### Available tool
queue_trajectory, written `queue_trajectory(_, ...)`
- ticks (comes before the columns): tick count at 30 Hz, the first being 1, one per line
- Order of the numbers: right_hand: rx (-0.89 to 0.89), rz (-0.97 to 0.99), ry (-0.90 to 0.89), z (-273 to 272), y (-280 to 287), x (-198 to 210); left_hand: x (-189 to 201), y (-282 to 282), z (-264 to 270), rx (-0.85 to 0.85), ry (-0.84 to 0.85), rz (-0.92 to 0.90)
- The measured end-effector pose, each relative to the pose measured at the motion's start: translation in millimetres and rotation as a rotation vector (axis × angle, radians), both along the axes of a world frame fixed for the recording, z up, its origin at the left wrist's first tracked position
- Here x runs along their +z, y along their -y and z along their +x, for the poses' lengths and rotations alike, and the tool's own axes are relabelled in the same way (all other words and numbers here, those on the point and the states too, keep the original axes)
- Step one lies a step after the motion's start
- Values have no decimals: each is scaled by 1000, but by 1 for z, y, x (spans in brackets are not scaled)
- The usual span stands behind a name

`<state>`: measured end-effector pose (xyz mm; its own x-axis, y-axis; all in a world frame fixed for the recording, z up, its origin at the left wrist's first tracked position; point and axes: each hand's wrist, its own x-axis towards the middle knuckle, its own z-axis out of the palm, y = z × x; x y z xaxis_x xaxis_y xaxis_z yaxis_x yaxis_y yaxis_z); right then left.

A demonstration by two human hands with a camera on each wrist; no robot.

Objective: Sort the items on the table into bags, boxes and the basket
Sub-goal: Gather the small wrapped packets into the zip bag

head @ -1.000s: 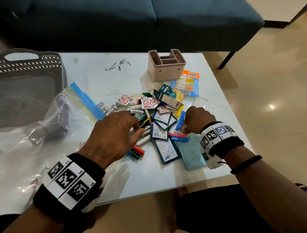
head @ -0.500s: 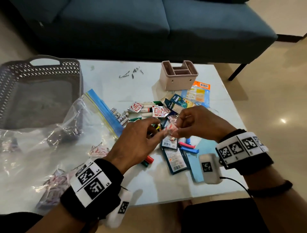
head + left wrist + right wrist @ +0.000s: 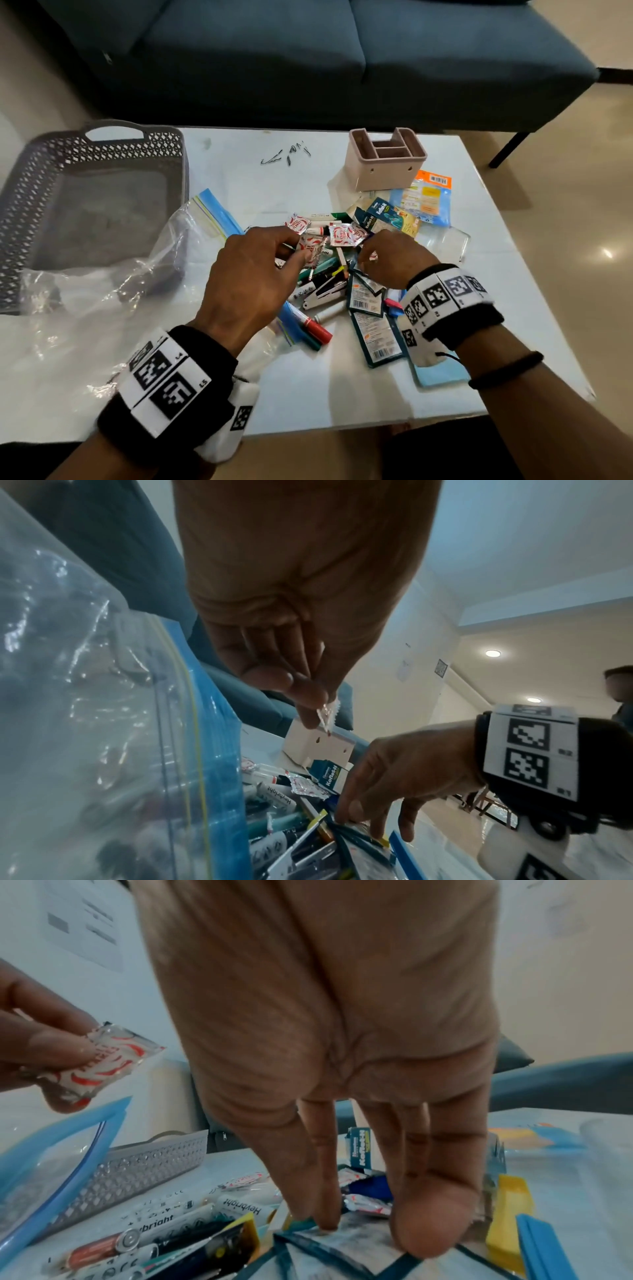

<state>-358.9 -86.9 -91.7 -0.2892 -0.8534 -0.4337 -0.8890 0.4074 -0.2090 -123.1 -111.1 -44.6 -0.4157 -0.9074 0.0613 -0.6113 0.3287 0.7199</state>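
— So, what has changed on the head view?

— Half a second ago my hands met over the pile; now they are apart. My left hand [image 3: 250, 274] pinches a red-and-white sachet [image 3: 310, 251] between thumb and forefinger, above the pile. My right hand [image 3: 387, 263] has dropped back onto the dark-blue packets [image 3: 364, 301], at three o'clock of the left. The zip bag [image 3: 102, 281] lies at nine o'clock and the basket [image 3: 44, 192] at ten.

— Left wrist?

— Same pinch: the sachet [image 3: 327, 715] sits edge-on at the fingertips [image 3: 308, 696], clear of the table.

— Right wrist?

— The fingers are slightly spread and straight. Their fingertips [image 3: 325, 1223] press a dark-blue packet and grip nothing. The sachet [image 3: 103, 1056] is held up at ten o'clock.

— Meaning?

— I judge the hand-over done. The sachet should go into the bag while the right hand finds another.
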Motion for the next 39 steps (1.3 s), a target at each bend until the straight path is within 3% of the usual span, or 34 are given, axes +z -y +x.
queue_trajectory(8, -91, -42, -80, -2, -2, 2, 0, 3, 3, 11, -60, 15)
queue_trajectory(12, -193, -329, -24, 0, -8, 26, 2, 6, 7, 21, -107, 83)
queue_trajectory(14, -272, -473, 294, 6, -10, 38, 2, 8, 8, 27, -114, 96)
queue_trajectory(17, -449, -423, 1046, 22, -13, 58, 2, 10, 9, 68, -126, 96)
queue_trajectory(18, -469, -355, 1217, 27, -15, 62, 3, 11, 9, 81, -135, 109)
queue_trajectory(20, -453, -234, 1364, 35, -15, 66, 5, 9, 9, 85, -140, 135)
queue_trajectory(25, -458, -190, 1395, 49, -8, 57, 11, 7, 7, 29, -113, 137)
queue_trajectory(27, -506, -243, 1385, 51, -4, 54, 9, 7, 8, -9, -19, 132)
queue_trajectory(30, -592, -378, 1257, 50, 0, 48, 4, 4, 14, -154, 442, -28)
queue_trajectory(32, -632, -437, 1157, 50, 2, 42, 1, 0, 18, -236, 652, -94)
queue_trajectory(36, -621, -465, 1035, 59, 5, 40, 4, 1, 22, -267, 667, -140)
queue_trajectory(39, -483, -418, 1069, 77, 5, 42, 14, 1, 22, -253, 614, -168)
